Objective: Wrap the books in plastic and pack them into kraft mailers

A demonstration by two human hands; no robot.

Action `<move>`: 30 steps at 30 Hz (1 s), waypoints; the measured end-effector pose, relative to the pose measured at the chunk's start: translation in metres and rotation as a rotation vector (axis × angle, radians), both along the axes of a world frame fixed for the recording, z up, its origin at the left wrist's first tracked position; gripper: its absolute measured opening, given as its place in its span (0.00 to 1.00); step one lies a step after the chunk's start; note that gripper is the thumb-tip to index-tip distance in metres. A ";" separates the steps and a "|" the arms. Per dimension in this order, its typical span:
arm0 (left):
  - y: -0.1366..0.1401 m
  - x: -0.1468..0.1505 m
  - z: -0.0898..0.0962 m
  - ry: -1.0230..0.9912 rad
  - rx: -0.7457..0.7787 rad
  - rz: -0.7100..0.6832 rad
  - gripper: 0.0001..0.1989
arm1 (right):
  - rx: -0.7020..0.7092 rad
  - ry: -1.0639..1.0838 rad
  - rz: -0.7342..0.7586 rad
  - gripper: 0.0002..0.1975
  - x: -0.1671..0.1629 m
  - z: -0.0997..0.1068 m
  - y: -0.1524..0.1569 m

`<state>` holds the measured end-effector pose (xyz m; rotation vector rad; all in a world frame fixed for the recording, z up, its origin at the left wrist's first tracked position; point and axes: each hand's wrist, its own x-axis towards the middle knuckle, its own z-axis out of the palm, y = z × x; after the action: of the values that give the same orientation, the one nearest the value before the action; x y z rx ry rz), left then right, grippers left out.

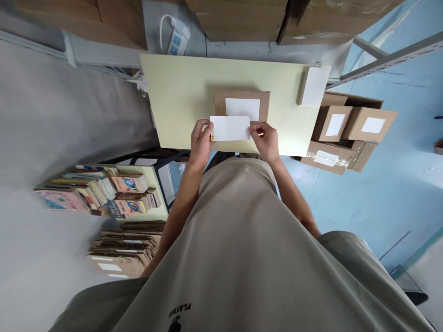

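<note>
- The label sheet (230,128) is white with a small yellow mark at its left edge.
- The cardboard box (242,103) is brown and bears a white label.
- The desk (180,92) is pale yellow.
- The floor (398,184) is light blue.

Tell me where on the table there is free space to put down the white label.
The table is bare left of the cardboard box, up to its left edge, and also between the box and the stack of white labels. The near edge is taken up by the left hand, the right hand and the white label.
</note>
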<state>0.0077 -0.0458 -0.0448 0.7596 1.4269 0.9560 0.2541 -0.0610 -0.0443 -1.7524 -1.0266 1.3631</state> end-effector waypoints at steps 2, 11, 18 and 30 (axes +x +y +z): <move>0.005 0.001 -0.018 0.030 -0.004 0.001 0.28 | -0.017 -0.049 -0.004 0.21 0.005 -0.008 0.005; 0.071 0.029 -0.089 0.339 0.113 -0.040 0.29 | -0.108 -0.341 0.075 0.18 0.026 -0.048 0.052; 0.085 0.038 -0.115 0.422 0.056 -0.021 0.23 | -0.253 -0.532 0.171 0.15 0.016 -0.051 0.068; 0.087 0.048 -0.101 0.436 0.044 -0.014 0.25 | -0.284 -0.606 0.196 0.16 0.010 -0.058 0.074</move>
<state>0.0559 0.0412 -0.1461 1.0553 1.7757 0.8438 0.2636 0.0132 -0.1022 -2.4170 -1.4040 1.1511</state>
